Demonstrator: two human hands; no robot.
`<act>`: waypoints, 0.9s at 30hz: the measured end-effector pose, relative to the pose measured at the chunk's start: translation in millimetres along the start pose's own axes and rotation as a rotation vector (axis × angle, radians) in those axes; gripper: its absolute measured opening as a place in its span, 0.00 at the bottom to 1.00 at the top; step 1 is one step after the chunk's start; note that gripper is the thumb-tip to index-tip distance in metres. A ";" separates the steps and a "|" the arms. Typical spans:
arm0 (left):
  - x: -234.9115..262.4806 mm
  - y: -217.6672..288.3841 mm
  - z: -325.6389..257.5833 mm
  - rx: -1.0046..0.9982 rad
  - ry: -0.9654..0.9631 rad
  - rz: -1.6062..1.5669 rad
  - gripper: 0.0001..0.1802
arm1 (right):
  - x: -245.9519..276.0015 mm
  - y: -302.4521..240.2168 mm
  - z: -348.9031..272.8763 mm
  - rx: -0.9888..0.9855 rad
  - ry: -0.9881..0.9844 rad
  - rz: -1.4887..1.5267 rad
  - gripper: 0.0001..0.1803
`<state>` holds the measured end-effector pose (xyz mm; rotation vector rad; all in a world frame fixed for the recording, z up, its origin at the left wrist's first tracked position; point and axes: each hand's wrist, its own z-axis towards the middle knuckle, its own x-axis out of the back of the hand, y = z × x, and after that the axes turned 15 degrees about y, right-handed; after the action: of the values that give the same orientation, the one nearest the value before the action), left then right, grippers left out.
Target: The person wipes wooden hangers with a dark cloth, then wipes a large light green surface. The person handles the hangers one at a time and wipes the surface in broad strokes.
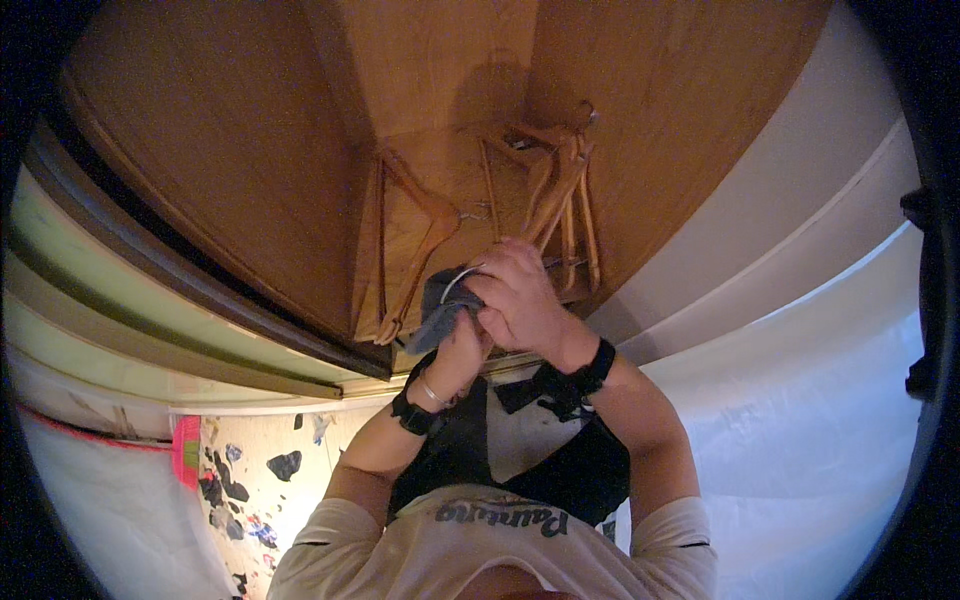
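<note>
A bunched blue-grey cloth (pixel 440 305) with a pale edge or strip is in front of me, at the opening of a wooden cabinet. My left hand (pixel 460 352) is closed on its lower part, with some fingers hidden by the cloth. Over the upper right side lies my right hand (pixel 518 295), its fingers bent and pressed against the cloth. The two hands meet there. Just beyond them, wooden hangers lie on the cabinet floor: one hanger (pixel 432 215) at the left and a heap of hangers (pixel 565 190) at the right.
Brown cabinet walls (pixel 660 130) enclose the hangers on both sides. At lower left, a pink broom head (pixel 186 452) on a red handle rests by dark scraps (pixel 284 465) strewn over the floor. Whitish sheeting (pixel 800 400) spreads at the right.
</note>
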<state>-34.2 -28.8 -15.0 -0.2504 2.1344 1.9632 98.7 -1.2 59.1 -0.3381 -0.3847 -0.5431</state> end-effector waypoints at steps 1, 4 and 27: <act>2.5 -6.3 1.6 0.008 -0.013 -0.045 0.32 | -1.1 8.9 0.0 -0.005 -0.018 -0.063 0.16; 1.5 2.9 3.1 -0.034 -0.042 0.028 0.44 | 11.6 50.8 8.8 0.037 0.008 -0.240 0.11; -24.9 53.0 22.8 -0.740 0.001 0.755 0.29 | 10.9 -15.7 4.0 -0.808 0.391 0.269 0.22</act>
<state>-23.9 -2.2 41.0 0.5230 1.4987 3.1066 97.5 -16.9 70.6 -1.0254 0.2806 -0.4664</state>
